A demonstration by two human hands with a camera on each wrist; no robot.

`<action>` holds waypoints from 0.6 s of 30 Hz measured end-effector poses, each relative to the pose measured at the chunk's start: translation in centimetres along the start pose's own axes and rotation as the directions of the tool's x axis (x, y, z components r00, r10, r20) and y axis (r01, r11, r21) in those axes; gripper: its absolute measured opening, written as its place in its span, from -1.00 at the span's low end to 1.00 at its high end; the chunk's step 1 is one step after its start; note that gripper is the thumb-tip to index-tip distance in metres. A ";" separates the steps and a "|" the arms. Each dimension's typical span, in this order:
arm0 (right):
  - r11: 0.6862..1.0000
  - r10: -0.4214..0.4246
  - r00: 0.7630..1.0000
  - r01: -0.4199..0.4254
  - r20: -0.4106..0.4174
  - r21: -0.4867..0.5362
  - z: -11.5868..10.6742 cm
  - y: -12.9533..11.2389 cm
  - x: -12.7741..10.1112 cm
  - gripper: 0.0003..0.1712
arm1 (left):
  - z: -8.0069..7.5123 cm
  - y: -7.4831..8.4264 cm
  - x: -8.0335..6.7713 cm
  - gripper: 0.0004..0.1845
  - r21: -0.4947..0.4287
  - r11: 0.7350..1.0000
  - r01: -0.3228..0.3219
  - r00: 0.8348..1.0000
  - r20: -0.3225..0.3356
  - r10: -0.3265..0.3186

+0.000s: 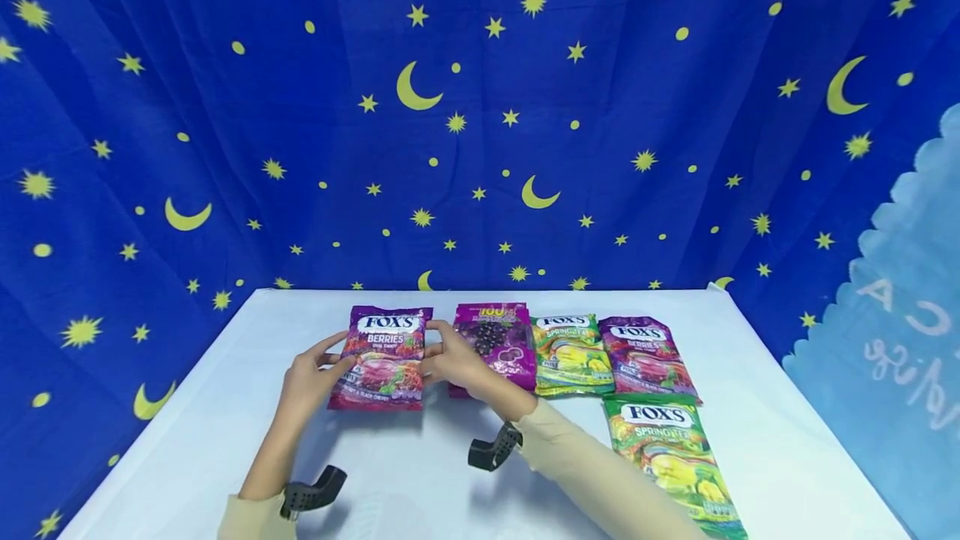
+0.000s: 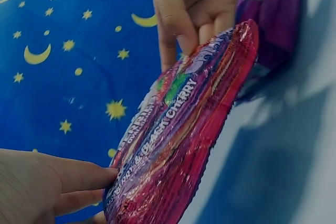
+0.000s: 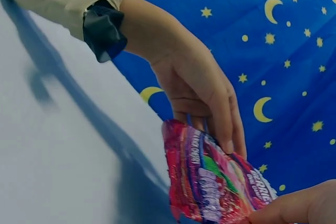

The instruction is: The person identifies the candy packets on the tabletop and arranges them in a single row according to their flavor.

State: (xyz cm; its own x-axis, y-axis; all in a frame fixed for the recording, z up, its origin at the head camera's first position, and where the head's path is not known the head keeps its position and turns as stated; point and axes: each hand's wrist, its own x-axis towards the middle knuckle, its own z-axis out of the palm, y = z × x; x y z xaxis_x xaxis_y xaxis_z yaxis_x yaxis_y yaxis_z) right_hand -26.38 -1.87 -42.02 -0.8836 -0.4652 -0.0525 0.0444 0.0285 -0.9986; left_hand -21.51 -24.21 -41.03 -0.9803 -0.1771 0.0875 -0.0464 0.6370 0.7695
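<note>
A purple Fox's Berries candy bag (image 1: pixel 385 357) is held between both hands, raised a little off the white table (image 1: pixel 225 407). My left hand (image 1: pixel 337 354) pinches its left edge, and my right hand (image 1: pixel 435 352) grips its right edge. The left wrist view shows the bag (image 2: pixel 178 129) edge-on, the left fingers (image 2: pixel 79 177) at its lower end and the right hand (image 2: pixel 194 9) at its upper end. From the right wrist the left hand (image 3: pixel 210 103) curls over the bag (image 3: pixel 210 182), with a right fingertip (image 3: pixel 294 208) at its corner.
A row of bags lies along the table's far side: a purple grape bag (image 1: pixel 498 340), a green Spring Tea bag (image 1: pixel 572 354) and another Berries bag (image 1: pixel 647 357). A second Spring Tea bag (image 1: pixel 671 457) lies nearer at the right. A blue starry curtain (image 1: pixel 480 107) hangs behind.
</note>
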 end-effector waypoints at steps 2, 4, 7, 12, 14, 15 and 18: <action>1.000 0.002 1.000 -0.001 -0.020 0.024 0.5 0.2 0.6 -0.08 | -0.2 -0.2 0.5 -0.47 0.009 1.000 0.013 1.000 -0.016 -0.013; 0.999 0.006 1.000 -0.005 -0.030 0.040 1.1 0.3 1.1 -0.07 | -0.4 -0.5 0.8 -0.48 0.018 0.999 0.027 0.999 -0.033 -0.027; 0.999 0.016 0.999 -0.014 -0.035 0.047 1.9 0.6 1.9 -0.04 | -0.8 -1.0 1.3 -0.51 0.015 0.999 0.049 0.998 -0.049 -0.048; 0.997 0.028 0.999 -0.026 -0.027 0.074 3.0 1.1 3.0 0.02 | -1.5 -1.9 2.0 -0.52 -0.040 0.992 0.121 0.992 -0.035 -0.122; 0.996 0.027 0.999 -0.024 -0.031 0.085 3.5 1.4 3.4 0.02 | -1.7 -2.2 2.2 -0.52 -0.052 0.987 0.150 0.988 -0.023 -0.151; 0.996 0.025 0.999 -0.022 -0.041 0.084 3.7 1.6 3.6 0.02 | -1.8 -2.4 2.4 -0.51 -0.059 0.986 0.155 0.988 -0.016 -0.157; 0.998 0.014 0.997 -0.009 -0.075 0.058 4.2 2.2 4.0 0.01 | -2.0 -2.9 2.6 -0.51 -0.073 0.986 0.149 0.989 0.012 -0.149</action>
State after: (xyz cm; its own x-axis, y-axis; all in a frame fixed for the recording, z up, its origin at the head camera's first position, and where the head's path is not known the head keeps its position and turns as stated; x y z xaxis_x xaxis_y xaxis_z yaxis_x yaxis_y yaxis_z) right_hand -27.89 -7.35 -44.41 -0.9156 -0.3968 -0.0658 0.0795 -0.0182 -0.9967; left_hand -23.56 -27.99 -41.79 -0.9647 -0.2609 -0.0355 -0.1780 0.5468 0.8181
